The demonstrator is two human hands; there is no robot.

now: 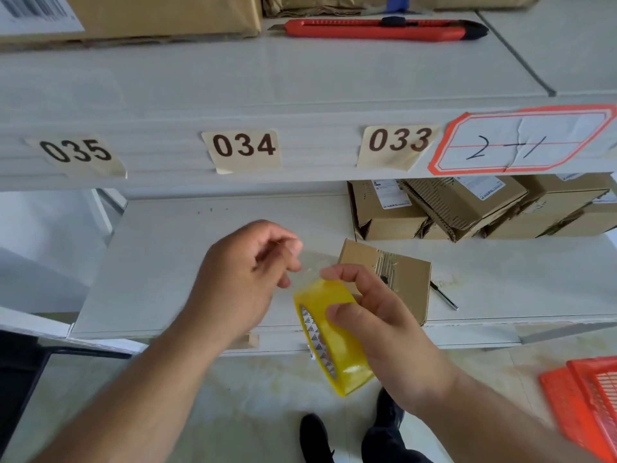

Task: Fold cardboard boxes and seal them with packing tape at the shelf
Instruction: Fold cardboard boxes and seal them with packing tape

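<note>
My right hand (pixel 377 325) grips a yellowish roll of clear packing tape (pixel 330 339) in front of the lower shelf's edge. My left hand (pixel 247 279) pinches the loose end of the tape (pixel 312 259) and holds it stretched up and left of the roll. Behind my right hand a small folded cardboard box (pixel 404 279) lies flat-sided on the lower shelf (pixel 187 262), partly hidden by my fingers.
Several small cardboard boxes (pixel 467 208) are piled at the back right of the lower shelf. A pen (pixel 444 295) lies right of the folded box. A red utility knife (pixel 377 28) rests on the upper shelf beside larger cartons (pixel 160 15). An orange basket (pixel 587 402) stands on the floor at right.
</note>
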